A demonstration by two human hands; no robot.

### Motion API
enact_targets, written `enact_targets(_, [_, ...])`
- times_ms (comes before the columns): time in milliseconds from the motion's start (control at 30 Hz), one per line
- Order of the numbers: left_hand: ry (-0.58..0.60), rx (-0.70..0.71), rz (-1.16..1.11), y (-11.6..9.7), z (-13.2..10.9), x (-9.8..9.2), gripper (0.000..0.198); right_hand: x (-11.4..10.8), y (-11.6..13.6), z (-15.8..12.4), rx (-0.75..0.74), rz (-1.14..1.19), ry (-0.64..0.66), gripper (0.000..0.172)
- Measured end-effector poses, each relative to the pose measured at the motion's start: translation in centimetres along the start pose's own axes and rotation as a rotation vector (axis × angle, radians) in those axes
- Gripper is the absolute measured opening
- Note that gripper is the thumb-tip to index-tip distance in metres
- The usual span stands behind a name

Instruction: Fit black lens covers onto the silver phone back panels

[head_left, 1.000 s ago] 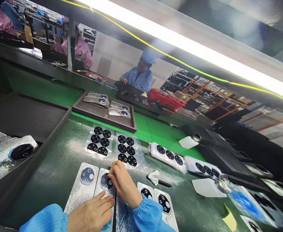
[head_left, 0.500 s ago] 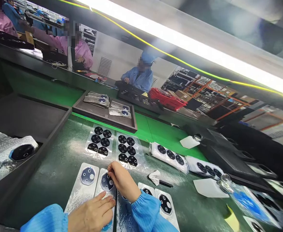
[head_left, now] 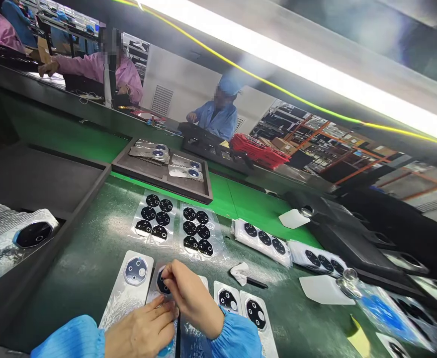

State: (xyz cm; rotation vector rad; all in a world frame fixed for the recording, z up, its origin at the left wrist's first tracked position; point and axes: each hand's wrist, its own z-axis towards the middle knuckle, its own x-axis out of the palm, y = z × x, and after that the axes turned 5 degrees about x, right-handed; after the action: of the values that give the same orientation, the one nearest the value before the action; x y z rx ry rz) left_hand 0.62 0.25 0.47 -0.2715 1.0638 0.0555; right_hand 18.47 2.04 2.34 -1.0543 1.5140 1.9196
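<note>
Fingertips of your right hand (head_left: 190, 293) are pinched together on the round black camera ring of the silver phone back cover (head_left: 157, 293) lying second from the left in the near row on the green mat (head_left: 91, 258). Your left hand (head_left: 143, 330) lies flat, fingers together, pressing that cover's lower part, its fingertips touching the right hand. Both wrists wear blue gathered sleeves.

Just left lies another cover (head_left: 129, 288) with a bluish lens ring; to the right, two more covers (head_left: 240, 311) carry glossy black rings. Beyond them, two clear film sheets (head_left: 179, 228) each hold six black octagonal lens pieces, and further right two stacked packs (head_left: 289, 248) hold the same. A crumpled white scrap (head_left: 238, 272) rests near a dark pen-like tool (head_left: 254, 283).

On the far side a dark shallow tray (head_left: 158, 176) holds four shiny covers. At far left, a grey bin (head_left: 35, 238) holds a wrapped cover.
</note>
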Motion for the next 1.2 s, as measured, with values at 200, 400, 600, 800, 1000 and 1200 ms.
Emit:
enact_targets(200, [-0.003,0.01,0.034,-0.1,-0.2,-0.4,0.016,-0.5,-0.4,1.2,0.093,0.054,-0.042,0.012])
enact_targets(400, [0.015,0.009,0.039,0.0,-0.2,-0.4,0.015,-0.8,-0.4,1.4,0.112,-0.001,0.02,0.015])
enact_targets(600, [-0.025,0.01,0.035,0.0,-0.3,0.1,0.015,-1.4,0.4,1.5,0.16,-0.013,0.074,0.014])
enact_targets(800, [-0.064,0.012,0.052,0.0,-0.1,0.1,0.018,-1.6,0.5,1.3,0.236,0.045,0.092,0.026])
enact_targets(1000, [-0.03,0.013,0.038,-0.1,0.0,-0.2,0.017,-0.7,0.5,2.4,0.311,0.354,0.126,0.033])
enact_targets(1200, [0.084,0.022,-0.007,0.1,0.0,-1.0,0.021,-0.7,-0.8,4.8,0.452,0.738,-0.026,0.029])
